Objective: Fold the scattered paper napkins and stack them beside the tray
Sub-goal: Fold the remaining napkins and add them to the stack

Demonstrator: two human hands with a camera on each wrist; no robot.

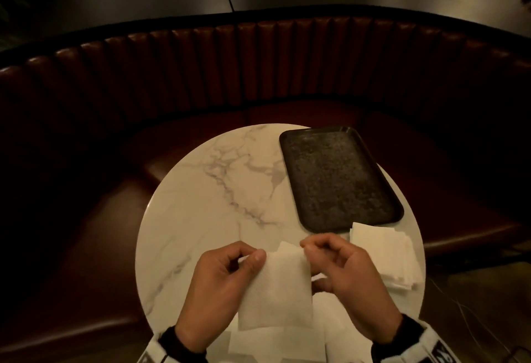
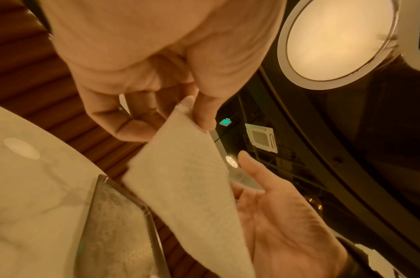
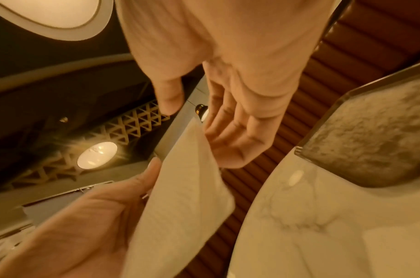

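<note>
Marble table (image 1: 201, 204): L hand (image 1: 221, 282) + R hand (image 1: 347, 279) grips both pinching napkin (image 1: 275, 290) top corners.

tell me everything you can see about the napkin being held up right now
The napkin is white, thin, soft paper with a faint ribbed texture, apparently folded over into a rough rectangle. It hangs above the near edge of the marble table, clear of the top. The left hand pinches its upper left corner between thumb and fingers; the right hand touches its upper right edge, though that grip looks looser. More napkins lie beneath it.

White napkin (image 1: 275, 290) held aloft; folded stack (image 1: 385, 256) beside dark tray (image 1: 339, 178).
</note>
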